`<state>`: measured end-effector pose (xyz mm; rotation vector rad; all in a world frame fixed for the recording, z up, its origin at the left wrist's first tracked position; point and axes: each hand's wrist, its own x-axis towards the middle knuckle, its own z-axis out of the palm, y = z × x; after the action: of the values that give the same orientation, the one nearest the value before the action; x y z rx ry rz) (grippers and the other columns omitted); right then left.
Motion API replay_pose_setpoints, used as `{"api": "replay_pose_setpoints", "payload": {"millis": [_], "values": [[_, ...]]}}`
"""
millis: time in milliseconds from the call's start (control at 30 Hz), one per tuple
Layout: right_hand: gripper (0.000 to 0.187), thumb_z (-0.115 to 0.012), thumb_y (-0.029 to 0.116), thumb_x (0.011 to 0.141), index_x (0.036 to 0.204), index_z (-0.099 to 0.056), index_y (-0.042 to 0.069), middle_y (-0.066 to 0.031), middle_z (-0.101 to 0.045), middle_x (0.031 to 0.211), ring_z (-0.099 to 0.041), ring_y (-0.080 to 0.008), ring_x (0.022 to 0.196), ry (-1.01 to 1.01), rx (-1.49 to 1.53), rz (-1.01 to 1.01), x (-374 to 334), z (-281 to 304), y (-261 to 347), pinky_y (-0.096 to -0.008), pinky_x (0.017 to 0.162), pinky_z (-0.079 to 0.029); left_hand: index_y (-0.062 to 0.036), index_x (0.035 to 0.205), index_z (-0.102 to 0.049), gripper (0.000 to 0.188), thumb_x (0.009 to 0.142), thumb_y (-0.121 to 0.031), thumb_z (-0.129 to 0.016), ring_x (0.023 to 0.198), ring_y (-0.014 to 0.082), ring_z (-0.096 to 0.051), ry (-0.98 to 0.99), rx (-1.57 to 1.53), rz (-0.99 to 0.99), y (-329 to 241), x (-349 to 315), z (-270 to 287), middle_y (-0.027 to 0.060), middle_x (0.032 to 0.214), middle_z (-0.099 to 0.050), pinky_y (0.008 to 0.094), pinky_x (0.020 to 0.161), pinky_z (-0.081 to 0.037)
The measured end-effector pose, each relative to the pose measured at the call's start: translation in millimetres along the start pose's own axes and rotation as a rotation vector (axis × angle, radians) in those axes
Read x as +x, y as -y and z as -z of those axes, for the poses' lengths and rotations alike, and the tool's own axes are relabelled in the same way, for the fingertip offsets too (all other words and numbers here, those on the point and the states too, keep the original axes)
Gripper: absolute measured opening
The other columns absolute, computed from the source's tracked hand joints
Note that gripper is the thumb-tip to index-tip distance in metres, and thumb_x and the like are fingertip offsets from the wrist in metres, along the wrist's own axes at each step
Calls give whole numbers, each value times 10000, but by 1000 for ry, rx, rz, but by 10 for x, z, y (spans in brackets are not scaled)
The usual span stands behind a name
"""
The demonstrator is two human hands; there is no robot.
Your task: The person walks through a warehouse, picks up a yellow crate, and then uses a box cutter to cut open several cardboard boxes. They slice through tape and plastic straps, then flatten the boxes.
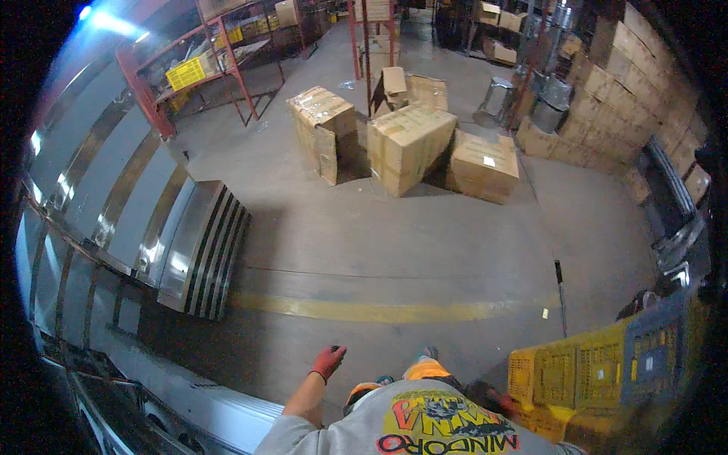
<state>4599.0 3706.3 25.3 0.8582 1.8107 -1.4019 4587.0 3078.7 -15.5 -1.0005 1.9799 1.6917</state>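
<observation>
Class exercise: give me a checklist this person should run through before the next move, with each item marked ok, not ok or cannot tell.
1. Left hand gloved: ok, it wears a red glove.
2. Right hand gripping the yellow crate: cannot tell, it is dark and blurred beside the crate.
3. Left hand apart from the cartons: ok, they stand well beyond it.
4. Floor free of loose scraps: not ok, a small pale scrap lies near the yellow floor line.
5. Yellow crate's contents checked: cannot tell, its inside is not clearly visible.
</observation>
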Motion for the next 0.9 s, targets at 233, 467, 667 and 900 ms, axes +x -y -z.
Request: {"api": "replay_pose_setpoints", "payload": {"millis": [233, 467, 667, 900], "values": [[405, -616, 340, 947, 1263, -601, 85, -87, -629, 1107, -653, -227, 887, 110, -194, -74, 1413, -572, 1807, -384, 730, -558, -44, 936, -677, 395, 912, -438, -686, 642, 147, -561, -137, 100, 0, -190, 767, 765, 27, 775, -627, 310, 557, -445], [406, -636, 353, 935, 1239, -616, 85, -82, -623, 1102, -657, -220, 847, 250, -455, 156, 3083, -2019, 4524, -386, 701, -562, -88, 889, -633, 336, 908, -419, -681, 528, 178, -564, -465, -504, 456, -352, 596, 1315, 45, 678, -606, 338, 471, -440], [500, -680, 407, 901, 1227, -603, 36, -85, -639, 1003, -635, -185, 757, 298, -584, 622, 3576, -4348, 7291, -346, 592, -513, -121, 923, -633, 253, 899, -368, -683, 555, 217, -606, -433, -723, 564, -489, 1187, 1376, 61, 718, -625, 372, 470, -474], [719, -691, 510, 878, 1410, -524, 55, -169, -642, 1223, -645, -282, 1035, 394, -749, 577, 3807, -6497, 8629, -406, 851, -530, -75, 1087, -664, 430, 907, -464, -632, 692, 245, -672, -147, 387, 111, -854, 2807, 2741, 130, 834, -681, 430, 596, -543]]}}
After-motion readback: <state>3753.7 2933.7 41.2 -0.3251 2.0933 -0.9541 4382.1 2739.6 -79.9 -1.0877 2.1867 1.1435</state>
